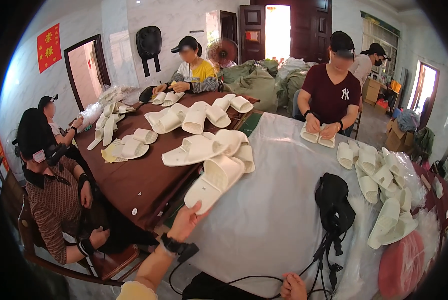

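My left hand [186, 222] reaches forward from the lower edge. Its thumb and fingers are closed on the end of a white slipper [216, 182], which lies against a pile of similar white slippers [204, 147] where the brown and grey table covers meet. Low in the picture, my right hand [293, 287] has its fingers curled in, and I see nothing in them. A black cable [256, 278] runs close by it, towards a black bag or pouch with straps [333, 202] on the grey cover.
Co-workers sit around the tables; the one in dark red handles a pair of slippers [318, 136]. More slippers [391, 225] and clear plastic bags lie at the right, beside a red cushion-like object [401, 262]. Green sacks [254, 82] stand behind. A wooden chair [111, 260] is at left.
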A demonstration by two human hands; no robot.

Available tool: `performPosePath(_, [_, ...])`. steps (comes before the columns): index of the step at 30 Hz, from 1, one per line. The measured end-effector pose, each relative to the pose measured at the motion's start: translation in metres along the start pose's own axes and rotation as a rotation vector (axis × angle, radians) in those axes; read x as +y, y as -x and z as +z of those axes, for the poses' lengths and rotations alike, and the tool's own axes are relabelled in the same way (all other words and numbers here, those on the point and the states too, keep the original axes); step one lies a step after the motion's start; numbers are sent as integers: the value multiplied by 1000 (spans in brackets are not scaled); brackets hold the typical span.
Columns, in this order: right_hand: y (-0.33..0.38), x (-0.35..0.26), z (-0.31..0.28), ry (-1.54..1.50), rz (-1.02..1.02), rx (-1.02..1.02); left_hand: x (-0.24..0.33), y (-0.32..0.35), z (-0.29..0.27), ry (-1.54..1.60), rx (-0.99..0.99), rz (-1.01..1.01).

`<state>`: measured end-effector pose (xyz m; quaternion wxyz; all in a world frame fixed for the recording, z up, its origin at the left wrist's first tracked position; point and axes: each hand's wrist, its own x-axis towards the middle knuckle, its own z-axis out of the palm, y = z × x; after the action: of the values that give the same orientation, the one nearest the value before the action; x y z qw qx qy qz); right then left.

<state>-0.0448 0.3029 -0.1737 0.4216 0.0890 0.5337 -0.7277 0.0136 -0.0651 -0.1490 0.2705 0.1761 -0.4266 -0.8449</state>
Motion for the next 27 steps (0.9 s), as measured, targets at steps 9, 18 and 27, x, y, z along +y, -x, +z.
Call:
performPosePath(9, [-19, 12, -17, -73, -36, -50, -69, 92, 22, -230, -369, -947])
performPosePath(18, [-17, 10, -14, -105, -58, -7, -30, 59, 52, -1261, -71, 190])
performPosePath(27, [-17, 14, -14, -76, -52, -1, -60, 42, 55, -1508, -268, 28])
